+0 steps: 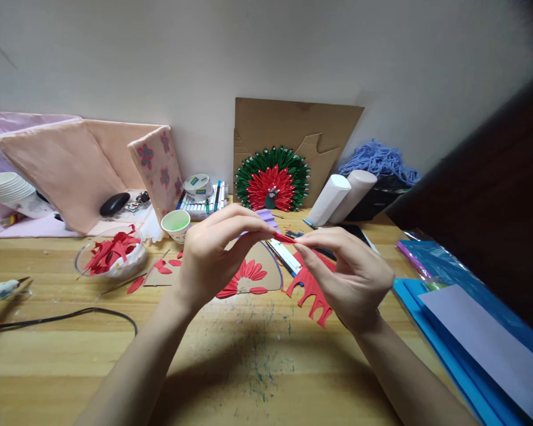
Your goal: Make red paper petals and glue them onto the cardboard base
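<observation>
Between my two hands, above the middle of the table, is a small narrow red petal [284,238], apparently paper or felt. My left hand [224,251] pinches its left end, and my right hand [349,269] pinches the right end between thumb and fingers. Below and behind lies a rounded cardboard piece [270,269] with red petals [251,272] fanned on it, partly hidden by my left hand. A red sheet [313,284] with scalloped cut-outs lies under my right hand. Loose red petals [163,266] rest left of my left wrist.
Left are a clear bowl of red scraps [111,254], a paper cup [176,226] and a glue gun [2,290] with black cord [71,316]. A red-green peacock decoration [273,180] leans on cardboard [293,124] at the back. Blue folders [430,319] lie right.
</observation>
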Available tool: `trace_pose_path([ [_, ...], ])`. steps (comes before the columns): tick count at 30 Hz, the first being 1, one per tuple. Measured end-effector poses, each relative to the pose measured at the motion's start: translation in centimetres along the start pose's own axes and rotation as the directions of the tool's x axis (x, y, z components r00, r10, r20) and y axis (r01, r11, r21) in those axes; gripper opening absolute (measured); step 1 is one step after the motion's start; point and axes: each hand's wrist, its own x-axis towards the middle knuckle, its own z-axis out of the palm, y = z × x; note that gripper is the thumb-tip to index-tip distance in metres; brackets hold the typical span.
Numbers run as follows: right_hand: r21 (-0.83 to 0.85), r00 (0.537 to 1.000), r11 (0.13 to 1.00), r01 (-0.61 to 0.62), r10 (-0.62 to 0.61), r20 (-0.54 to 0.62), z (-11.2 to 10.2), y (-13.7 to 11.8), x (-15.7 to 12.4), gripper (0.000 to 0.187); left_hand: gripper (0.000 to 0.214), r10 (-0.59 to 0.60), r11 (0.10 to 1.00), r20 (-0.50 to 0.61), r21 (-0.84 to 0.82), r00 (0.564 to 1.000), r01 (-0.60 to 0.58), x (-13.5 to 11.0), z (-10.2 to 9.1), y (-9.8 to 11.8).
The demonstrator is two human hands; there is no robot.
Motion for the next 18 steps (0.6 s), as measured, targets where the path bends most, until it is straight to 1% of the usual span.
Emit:
trace_pose_path([
  [6, 0.011, 1.000, 0.999, 0.030, -0.030, -0.006, -0.07, 0.04, -0.10, 0.017, 0.014, 0.003, 1.000, -0.055, -0.027, 0.998, -0.004, -0.09, -0.01, -0.08],
  [10, 0.005, 0.999, 1.000, 0.028, -0.028, -0.015, -0.07, 0.04, -0.10, 0.015, 0.014, -0.045, 0.996, -0.041, -0.076, 0.998, 0.042, -0.08, -0.26, -0.24],
  [15, -0.005, 0.999, 0.999, 0.050, -0.050, 0.004, -0.13, 0.00, -0.05, 0.018, 0.011, -0.036, 0.998, -0.023, -0.054, 0.999, 0.035, -0.02, -0.54, -0.29],
  [18, -0.013, 0.999, 0.999, 0.045, -0.045, 0.002, -0.09, 0.04, -0.09, 0.016, 0.009, -0.088, 0.991, -0.035, -0.105, 0.995, 0.084, -0.01, -0.60, -0.30],
])
